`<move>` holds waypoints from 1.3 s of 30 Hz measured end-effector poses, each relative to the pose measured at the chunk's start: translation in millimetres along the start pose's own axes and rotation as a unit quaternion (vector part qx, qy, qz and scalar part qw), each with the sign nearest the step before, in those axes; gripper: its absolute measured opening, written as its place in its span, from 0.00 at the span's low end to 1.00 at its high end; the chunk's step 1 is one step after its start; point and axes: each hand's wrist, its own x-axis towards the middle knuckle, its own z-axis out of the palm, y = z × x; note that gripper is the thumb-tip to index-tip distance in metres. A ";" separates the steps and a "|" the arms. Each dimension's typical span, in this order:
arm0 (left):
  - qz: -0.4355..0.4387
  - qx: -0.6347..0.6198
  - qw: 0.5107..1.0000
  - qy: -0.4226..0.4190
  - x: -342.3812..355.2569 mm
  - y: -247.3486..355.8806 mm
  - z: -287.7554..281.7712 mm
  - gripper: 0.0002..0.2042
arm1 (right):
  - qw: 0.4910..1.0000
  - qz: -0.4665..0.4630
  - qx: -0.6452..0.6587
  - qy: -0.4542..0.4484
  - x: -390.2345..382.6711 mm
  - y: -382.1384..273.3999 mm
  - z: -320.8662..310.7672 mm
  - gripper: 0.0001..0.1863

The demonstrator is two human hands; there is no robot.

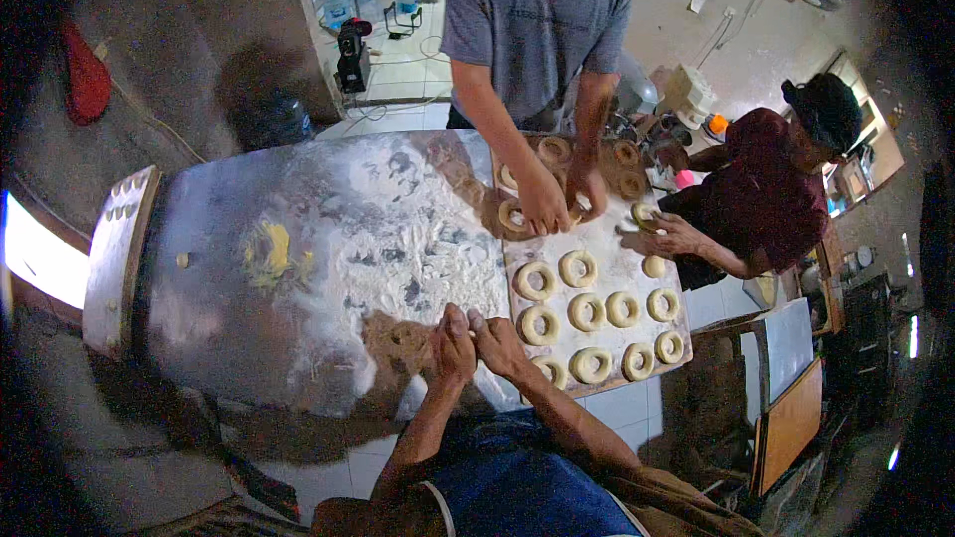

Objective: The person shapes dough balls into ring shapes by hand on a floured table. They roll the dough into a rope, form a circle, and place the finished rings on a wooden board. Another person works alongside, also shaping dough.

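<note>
My left hand (455, 348) and my right hand (500, 345) are held close together over the near part of the floured table (219, 308). The fingers of both are closed, and a small pale bit shows between the fingertips, too little to name. Just right of my right hand lies a floured board (552, 333) with several raw dough rings (587, 311) set out on it. One ring (549, 370) sits close beside my right forearm, partly cut off from sight. Loose white flour (428, 264) spreads over the tabletop beyond my hands.
Across the table a person in a grey shirt (537, 35) handles dough rings at the board's far end. At the right, a person in a dark red shirt (761, 189) holds a dough ring (645, 214). A yellow smear (269, 254) and a small dough piece (182, 260) lie leftward.
</note>
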 end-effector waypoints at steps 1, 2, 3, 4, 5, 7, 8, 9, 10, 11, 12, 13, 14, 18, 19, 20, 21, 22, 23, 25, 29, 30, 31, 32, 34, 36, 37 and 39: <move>0.003 -0.084 0.996 0.013 -2.0 -11.9 4.6 0.19 | 0.999 -0.016 0.030 0.027 -7.0 -9.8 -1.0 0.38; -0.035 -0.211 0.977 0.009 2.8 -41.0 14.3 0.20 | 0.997 -0.027 0.066 0.037 -8.4 -10.7 -0.5 0.38; -0.067 -0.278 0.958 0.011 2.4 -37.8 21.7 0.20 | 0.993 -0.032 0.102 0.052 -10.9 -5.5 -0.2 0.39; -0.100 -0.343 0.934 0.020 1.1 -34.8 28.2 0.20 | 0.988 -0.038 0.137 0.067 -12.9 -0.1 -3.4 0.39; -0.127 -0.350 0.928 0.034 -3.0 7.7 29.9 0.20 | 0.984 -0.054 0.151 0.076 -17.2 4.5 -17.1 0.39; 0.020 -0.106 0.993 -0.047 1.0 27.4 29.2 0.18 | 0.994 -0.069 0.086 0.025 -16.8 25.5 -29.1 0.36; 0.101 0.004 0.993 -0.060 2.7 37.7 30.0 0.18 | 0.995 -0.081 0.050 0.004 -11.1 33.5 -37.2 0.35; 0.158 0.070 0.985 -0.031 4.8 9.6 35.6 0.18 | 0.998 -0.058 0.019 -0.024 -14.4 27.8 -40.9 0.34; 0.214 0.131 0.968 -0.007 8.0 -16.0 47.1 0.18 | 0.995 -0.082 0.065 0.007 -15.5 32.1 -39.1 0.35; 0.188 0.107 0.976 -0.020 6.9 -13.2 59.5 0.18 | 0.988 -0.100 0.110 0.047 -15.7 44.6 -35.2 0.36; 0.159 0.087 0.983 -0.028 4.2 -1.9 65.9 0.18 | 0.977 -0.121 0.157 0.082 -17.3 41.4 -39.6 0.37; 0.130 0.067 0.989 -0.037 0.7 9.8 72.6 0.18 | 0.975 -0.113 0.166 0.095 -25.3 42.6 -52.8 0.41; 0.103 0.048 0.992 -0.046 -2.1 26.0 78.0 0.18 | 0.982 -0.119 0.121 0.084 -23.8 55.8 -61.6 0.40; 0.113 0.115 0.986 -0.038 2.3 -44.7 105.4 0.16 | 0.993 -0.077 0.083 0.015 -28.3 60.0 -103.1 0.39; 0.063 0.071 0.992 -0.085 15.9 -91.4 99.3 0.15 | 0.994 -0.070 0.086 0.012 -29.2 55.8 -108.6 0.40; 0.012 0.024 0.990 -0.136 22.1 -113.0 99.9 0.14 | 0.994 -0.059 0.088 0.015 -32.4 54.1 -114.7 0.41; 0.031 0.029 0.991 -0.125 20.0 -92.2 118.1 0.16 | 0.980 -0.121 0.126 0.100 -39.4 53.0 -124.6 0.42; 0.050 0.034 0.992 -0.112 15.1 -70.5 139.7 0.18 | 0.978 -0.127 0.114 0.117 -34.1 76.3 -129.1 0.42; 0.071 0.043 0.992 -0.099 9.6 -31.9 156.9 0.20 | 0.976 -0.135 0.104 0.134 -25.5 107.5 -130.7 0.42; 0.322 0.396 0.859 -0.046 4.0 -24.1 163.5 0.23 | 0.975 -0.097 0.151 0.130 -19.7 132.8 -136.9 0.41; -0.008 0.084 0.988 -0.131 10.3 -1.8 188.0 0.20 | 0.980 -0.117 0.134 0.089 -29.2 121.6 -178.9 0.42; -0.009 0.143 0.976 -0.167 6.0 28.0 197.5 0.22 | 0.981 -0.110 0.118 0.112 -29.1 138.6 -181.5 0.41; 0.006 0.119 0.981 -0.151 3.8 43.2 203.1 0.22 | 0.980 -0.115 0.104 0.122 -27.6 146.6 -182.4 0.41; 0.093 0.108 0.982 -0.126 4.7 12.4 213.3 0.20 | 0.980 -0.118 0.090 0.132 -26.7 154.3 -184.1 0.40; 0.266 0.104 0.956 -0.063 5.8 -48.3 227.8 0.18 | 0.991 -0.096 0.061 0.076 -23.4 150.7 -191.1 0.38; 0.218 -0.001 0.971 -0.095 11.6 -55.1 243.1 0.18 | 0.993 -0.077 0.079 0.048 -28.0 146.6 -202.1 0.37; 0.170 -0.010 0.979 -0.109 12.7 -58.8 242.9 0.18 | 0.988 -0.134 0.055 0.057 -29.0 143.9 -209.3 0.37; 0.101 0.006 0.985 -0.143 12.8 10.4 259.6 0.19 | 0.980 -0.132 0.090 0.120 -27.7 165.5 -219.2 0.36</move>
